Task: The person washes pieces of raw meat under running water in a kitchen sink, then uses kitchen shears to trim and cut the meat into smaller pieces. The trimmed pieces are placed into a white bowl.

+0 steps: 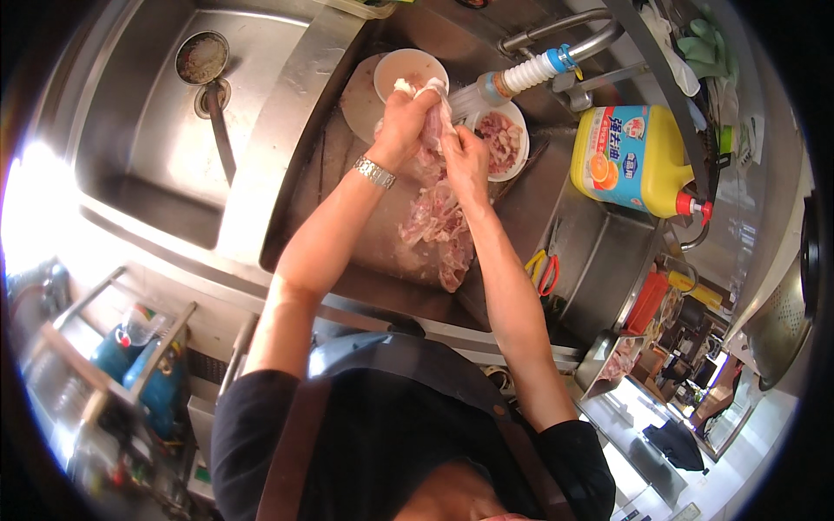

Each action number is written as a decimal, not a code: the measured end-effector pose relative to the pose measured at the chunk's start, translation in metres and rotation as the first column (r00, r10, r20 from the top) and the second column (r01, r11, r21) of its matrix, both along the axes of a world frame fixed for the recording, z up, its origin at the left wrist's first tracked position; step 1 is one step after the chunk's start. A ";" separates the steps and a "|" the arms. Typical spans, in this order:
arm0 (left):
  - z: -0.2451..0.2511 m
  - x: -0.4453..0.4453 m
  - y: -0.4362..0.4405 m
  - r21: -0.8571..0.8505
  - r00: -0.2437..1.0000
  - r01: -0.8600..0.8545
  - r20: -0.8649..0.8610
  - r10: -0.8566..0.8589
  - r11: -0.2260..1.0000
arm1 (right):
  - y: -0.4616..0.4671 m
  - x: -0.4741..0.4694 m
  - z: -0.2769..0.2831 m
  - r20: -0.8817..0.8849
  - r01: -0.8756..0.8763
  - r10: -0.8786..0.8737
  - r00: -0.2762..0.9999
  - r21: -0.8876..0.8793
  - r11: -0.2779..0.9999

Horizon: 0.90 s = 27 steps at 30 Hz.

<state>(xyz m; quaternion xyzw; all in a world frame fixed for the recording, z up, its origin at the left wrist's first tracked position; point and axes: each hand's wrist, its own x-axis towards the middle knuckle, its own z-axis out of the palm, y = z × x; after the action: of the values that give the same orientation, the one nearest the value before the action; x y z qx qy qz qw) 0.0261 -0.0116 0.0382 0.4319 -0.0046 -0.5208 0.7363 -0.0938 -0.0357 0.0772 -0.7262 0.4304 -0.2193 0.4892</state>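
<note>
My left hand (405,124), with a metal-band watch on the wrist, grips the upper end of a piece of raw, pale pink meat (432,127) with loose skin. Lower down on the right, my right hand (466,161) pinches the edge of the same piece. Beneath my hands, raw poultry carcasses (433,218) lie in the sink basin (365,215). Just beyond my left hand is a white bowl (410,65), partly covered by the meat. To the right of my right hand, a second white bowl (500,174) holds cut raw meat (500,140).
A faucet with a white corrugated extension (529,73) reaches over the basin. To the right stand a yellow detergent jug (642,159) and scissors (546,270) with yellow and red handles. The left sink (146,130) contains a long-handled ladle (215,117).
</note>
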 end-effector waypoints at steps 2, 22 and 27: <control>-0.004 -0.005 -0.003 0.067 0.995 0.006 -0.096 0.001 0.998 | 0.008 -0.008 -0.003 0.057 0.055 -0.059 0.997 0.059 0.997; 0.031 -0.007 -0.028 0.147 0.970 -0.116 -0.196 0.144 0.982 | -0.006 -0.018 0.018 -0.332 -0.226 0.049 0.942 -0.520 0.824; 0.027 0.012 -0.023 0.112 0.962 -0.115 -0.234 0.139 0.987 | -0.018 -0.010 0.026 -0.117 -0.208 0.203 0.972 -0.033 0.978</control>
<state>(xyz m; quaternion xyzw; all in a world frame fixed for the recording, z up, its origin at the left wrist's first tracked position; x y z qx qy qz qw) 0.0385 -0.0349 0.0649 0.4002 0.1382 -0.5207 0.7414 -0.1039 -0.0538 0.1032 -0.7888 0.3751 -0.1356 0.4677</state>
